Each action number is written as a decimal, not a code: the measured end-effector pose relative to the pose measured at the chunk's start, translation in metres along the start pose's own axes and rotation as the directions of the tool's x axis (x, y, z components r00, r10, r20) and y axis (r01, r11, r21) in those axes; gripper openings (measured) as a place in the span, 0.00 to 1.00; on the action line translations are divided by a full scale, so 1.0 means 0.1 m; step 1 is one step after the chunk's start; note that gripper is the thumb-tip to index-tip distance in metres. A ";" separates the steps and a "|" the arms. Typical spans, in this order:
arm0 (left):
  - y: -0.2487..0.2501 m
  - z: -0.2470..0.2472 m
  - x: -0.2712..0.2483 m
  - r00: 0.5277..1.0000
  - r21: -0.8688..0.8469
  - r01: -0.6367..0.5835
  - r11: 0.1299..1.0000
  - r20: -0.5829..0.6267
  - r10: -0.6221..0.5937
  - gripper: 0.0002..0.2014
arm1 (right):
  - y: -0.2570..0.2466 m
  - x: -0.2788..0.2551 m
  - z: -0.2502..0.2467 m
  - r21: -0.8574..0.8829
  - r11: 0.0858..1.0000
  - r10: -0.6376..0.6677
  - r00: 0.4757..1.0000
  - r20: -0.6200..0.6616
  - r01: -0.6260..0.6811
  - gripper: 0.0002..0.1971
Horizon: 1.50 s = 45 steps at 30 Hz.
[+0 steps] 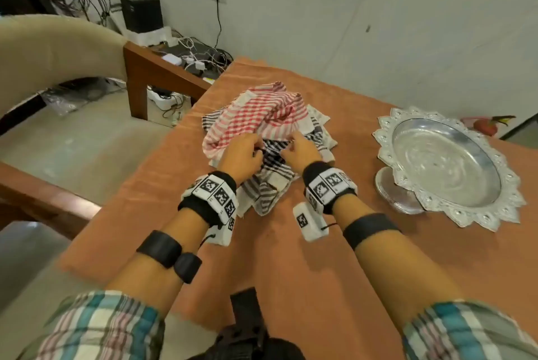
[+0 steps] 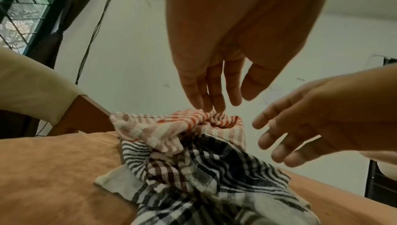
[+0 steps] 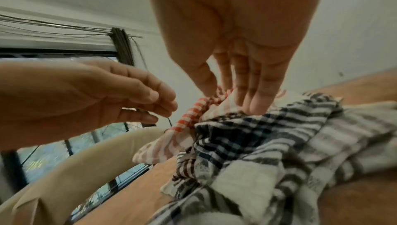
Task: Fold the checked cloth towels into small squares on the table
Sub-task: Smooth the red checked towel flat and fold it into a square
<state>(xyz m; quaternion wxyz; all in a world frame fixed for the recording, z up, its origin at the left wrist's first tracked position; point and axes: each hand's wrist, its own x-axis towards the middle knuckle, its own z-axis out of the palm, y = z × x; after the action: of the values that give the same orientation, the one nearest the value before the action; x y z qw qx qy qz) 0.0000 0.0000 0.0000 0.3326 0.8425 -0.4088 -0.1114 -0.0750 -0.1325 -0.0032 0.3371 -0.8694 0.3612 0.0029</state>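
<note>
a: where are the towels?

b: in a crumpled heap on the orange-covered worktop (image 1: 305, 257). the red checked towel (image 1: 256, 115) lies on top at the far side, and the dark checked towel (image 1: 273, 161) is under it, spilling toward the person.

a: and the left hand?

b: the left hand (image 1: 243, 153) is over the near edge of the red towel. from the left wrist view its fingers (image 2: 211, 91) hang straight down, relaxed, tips just touching the red cloth. it grips nothing.

a: the right hand?

b: the right hand (image 1: 301, 150) is just beside the left, over the seam where red meets dark. in the right wrist view its fingers (image 3: 253, 92) point down, held together, tips pressed onto the red towel's edge; the thumb sits close, but i cannot tell whether it pinches.

a: anything else?

b: a silver footed tray (image 1: 448, 164) stands to the right, well apart from the heap. a beige chair (image 1: 52, 51) is at the left.
</note>
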 end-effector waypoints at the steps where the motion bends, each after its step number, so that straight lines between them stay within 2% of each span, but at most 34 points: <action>1: -0.02 0.01 0.07 1.000 -0.001 0.002 1.000 -0.006 -0.002 0.09 | -0.04 0.12 0.04 0.140 0.986 0.092 0.995 -0.026 -0.088 0.18; 2: -0.06 0.01 0.15 1.000 -0.005 0.006 1.000 -0.021 -0.006 0.09 | -0.08 0.22 0.04 0.243 0.951 0.199 0.980 -0.014 -0.189 0.19; 4: -0.08 0.02 0.21 1.000 -0.017 -0.004 1.000 -0.005 0.004 0.09 | -0.10 0.37 0.07 0.497 0.797 0.356 0.932 0.071 -0.342 0.21; 6: -0.15 0.05 0.24 1.000 -0.032 -0.010 0.999 0.000 0.010 0.09 | -0.03 0.52 0.11 0.637 0.642 0.425 0.889 0.168 -0.427 0.23; 9: -0.24 0.06 0.26 0.999 -0.031 -0.036 0.999 -0.008 0.035 0.09 | 0.03 0.66 0.10 0.706 0.547 0.452 0.868 0.203 -0.450 0.17; 13: -0.24 0.01 0.33 0.999 -0.048 -0.049 0.998 -0.013 0.048 0.10 | -0.06 0.67 0.01 0.880 0.343 0.441 0.883 0.158 -0.329 0.03; 14: -0.22 -0.01 0.36 0.998 -0.055 -0.059 0.997 -0.021 0.058 0.09 | -0.10 0.66 -0.02 0.919 0.304 0.414 0.903 0.111 -0.253 0.03; 17: -0.13 -0.09 0.42 0.990 -0.086 -0.124 0.988 -0.070 0.118 0.10 | -0.21 0.54 -0.17 0.969 0.244 0.292 0.955 -0.048 -0.026 0.10; 20: 0.03 -0.23 0.45 0.954 -0.119 -0.272 0.955 -0.161 0.251 0.11 | -0.30 0.30 -0.38 0.986 0.151 0.106 0.990 -0.089 0.073 0.14; 21: 0.10 -0.28 0.44 0.937 -0.125 -0.323 0.938 -0.179 0.299 0.12 | -0.32 0.20 -0.45 0.985 0.156 0.038 0.996 -0.076 0.069 0.16; 22: 0.18 -0.33 0.44 0.918 -0.129 -0.374 0.918 -0.191 0.348 0.14 | -0.33 0.11 -0.52 0.976 0.207 -0.020 0.998 -0.065 0.068 0.17; 24: 0.32 -0.41 0.43 0.889 -0.146 -0.444 0.884 -0.191 0.415 0.18 | -0.35 -0.10 -0.64 0.885 0.458 -0.127 0.992 -0.025 0.081 0.17; 26: 0.46 -0.46 0.40 0.875 -0.177 -0.482 0.858 -0.138 0.464 0.25 | -0.34 -0.37 -0.77 0.672 0.729 -0.232 0.970 0.067 0.128 0.15; 27: 0.54 -0.47 0.36 0.868 -0.189 -0.496 0.848 -0.086 0.489 0.28 | -0.33 -0.53 -0.84 0.555 0.820 -0.260 0.956 0.136 0.144 0.13; 29: 0.64 -0.50 0.27 0.851 -0.196 -0.506 0.840 0.046 0.524 0.33 | -0.29 -0.76 -0.97 0.379 0.913 -0.259 0.932 0.255 0.151 0.09; 32: 0.84 -0.53 0.06 0.793 -0.150 -0.551 0.821 0.212 0.571 0.39 | -0.21 -1.12 -1.18 0.239 0.958 -0.235 0.914 0.332 0.159 0.06; 35: 1.10 -0.51 -0.10 0.706 -0.154 -0.612 0.776 0.336 0.624 0.27 | -0.09 -1.44 -1.34 0.136 0.978 -0.199 0.919 0.342 0.161 0.09; 37: 1.28 -0.45 -0.22 0.675 -0.169 -0.606 0.778 0.409 0.614 0.20 | 0.04 -1.66 -1.41 0.113 0.983 -0.175 0.923 0.343 0.144 0.06; 39: 1.44 -0.37 -0.35 0.701 -0.151 -0.579 0.801 0.409 0.584 0.23 | 0.21 -1.87 -1.46 0.136 0.986 -0.140 0.924 0.357 0.096 0.01; 41: 1.59 -0.24 -0.53 0.747 -0.123 -0.565 0.816 0.342 0.570 0.25 | 0.48 -2.16 -1.53 0.137 0.988 -0.113 0.944 0.310 0.073 0.04; 43: 1.76 -0.13 -0.73 0.791 -0.180 -0.531 0.828 0.243 0.561 0.17 | 0.78 -2.49 -1.57 0.180 0.980 -0.128 0.968 0.216 0.090 0.03; 45: 2.00 -0.03 -0.94 0.843 -0.360 -0.441 0.822 0.148 0.517 0.11 | 1.09 -2.86 -1.57 0.336 0.937 -0.126 0.989 0.081 0.092 0.07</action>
<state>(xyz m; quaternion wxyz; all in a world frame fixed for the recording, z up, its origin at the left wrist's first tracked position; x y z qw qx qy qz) -0.1816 -0.0159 0.1248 0.4272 0.6284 -0.6225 -0.1874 -0.3930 -0.1019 0.1257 0.4960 -0.8178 0.2901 -0.0328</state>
